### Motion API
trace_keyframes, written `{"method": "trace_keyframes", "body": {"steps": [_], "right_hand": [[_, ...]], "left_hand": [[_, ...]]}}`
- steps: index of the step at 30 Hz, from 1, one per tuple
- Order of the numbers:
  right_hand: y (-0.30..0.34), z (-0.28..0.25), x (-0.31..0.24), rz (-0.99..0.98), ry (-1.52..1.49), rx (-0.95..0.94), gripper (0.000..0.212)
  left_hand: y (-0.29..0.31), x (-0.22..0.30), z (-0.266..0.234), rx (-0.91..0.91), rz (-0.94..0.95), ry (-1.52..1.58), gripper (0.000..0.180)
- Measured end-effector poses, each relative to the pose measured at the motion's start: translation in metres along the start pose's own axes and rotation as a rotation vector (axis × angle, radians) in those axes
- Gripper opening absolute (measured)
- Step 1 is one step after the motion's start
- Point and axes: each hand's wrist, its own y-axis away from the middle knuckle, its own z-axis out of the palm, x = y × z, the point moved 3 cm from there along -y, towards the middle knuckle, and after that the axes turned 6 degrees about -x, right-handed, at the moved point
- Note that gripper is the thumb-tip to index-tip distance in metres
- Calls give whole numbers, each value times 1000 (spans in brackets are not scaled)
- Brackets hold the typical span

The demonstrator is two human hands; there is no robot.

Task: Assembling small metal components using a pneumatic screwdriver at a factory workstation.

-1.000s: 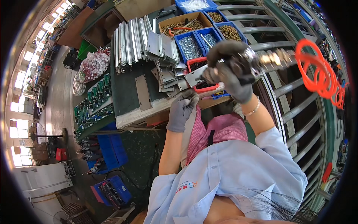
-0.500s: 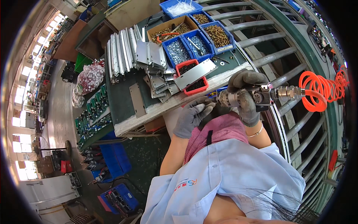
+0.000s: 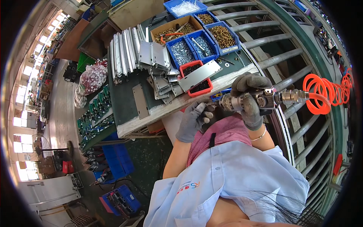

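Note:
My right hand (image 3: pixel 250 100), in a grey glove, is wrapped around a metal air screwdriver (image 3: pixel 266 99) lying sideways above my lap. An orange coiled air hose (image 3: pixel 317 94) runs from its right end. At the tool's left end is my left hand (image 3: pixel 193 120), also gloved, with fingers curled and thumb pressed in beside the tip. Whatever these fingers pinch is too small and covered to make out. Just beyond the hands, a flat metal plate (image 3: pixel 200 75) rests across a red bin (image 3: pixel 191 69) of dark screws at the bench's edge.
The workbench (image 3: pixel 128 120) carries stacked metal strips (image 3: pixel 126 53), loose brackets (image 3: pixel 162 89) and a single plate (image 3: pixel 140 101). Blue bins (image 3: pixel 182 52) of screws and a cardboard box (image 3: pixel 155 34) of brass parts stand behind. A roller conveyor (image 3: pixel 278 58) runs along the right.
My left hand has curled its fingers in more and shifted slightly at the tool's tip. The right hand and the air screwdriver stay almost still.

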Motion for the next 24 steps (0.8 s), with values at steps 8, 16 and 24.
{"method": "trace_keyframes", "body": {"steps": [8,16,24], "right_hand": [[2,-5,-7,2,-12,7,36],[6,-5,-12,73,-29,193,46],[6,-4,-4,40,-49,116,37]], "left_hand": [[-6,-5,18,168,1,-16,25],[-7,-18,-6,-1,-13,130,20],[1,-9,9,134,21,71,21]]}}
